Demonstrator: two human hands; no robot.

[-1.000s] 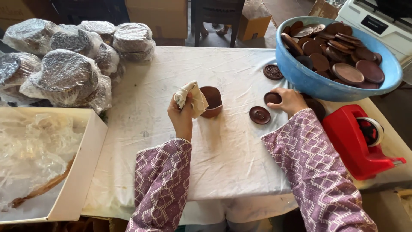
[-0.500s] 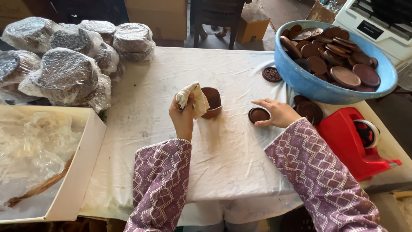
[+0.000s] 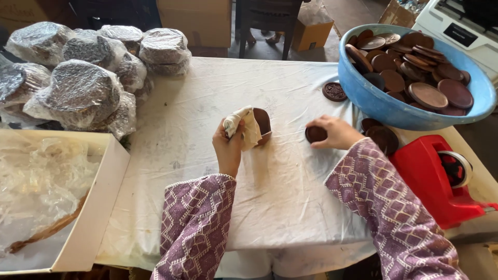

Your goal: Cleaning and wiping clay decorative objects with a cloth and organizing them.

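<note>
My left hand (image 3: 229, 142) is shut on a crumpled cream cloth (image 3: 243, 123), held upright just left of a small brown wooden bowl (image 3: 262, 124) that rests on the white tablecloth (image 3: 275, 176). My right hand (image 3: 334, 133) grips a small round brown wooden disc (image 3: 315, 134), tilted up off the cloth. Two more dark discs (image 3: 383, 136) lie just right of that hand. Both arms wear purple patterned sleeves.
A blue basin (image 3: 384, 106) full of several brown wooden discs stands at the back right, with a carved disc (image 3: 334, 92) beside it. A red tape dispenser (image 3: 438, 176) sits right. Plastic-wrapped stacks (image 3: 83, 88) fill the back left; a white box (image 3: 91, 207) with plastic sits front left.
My right hand left the dark discs near the basin, reached to the lone disc on the cloth, closed on it and lifted it. My left hand kept the cloth by the bowl.
</note>
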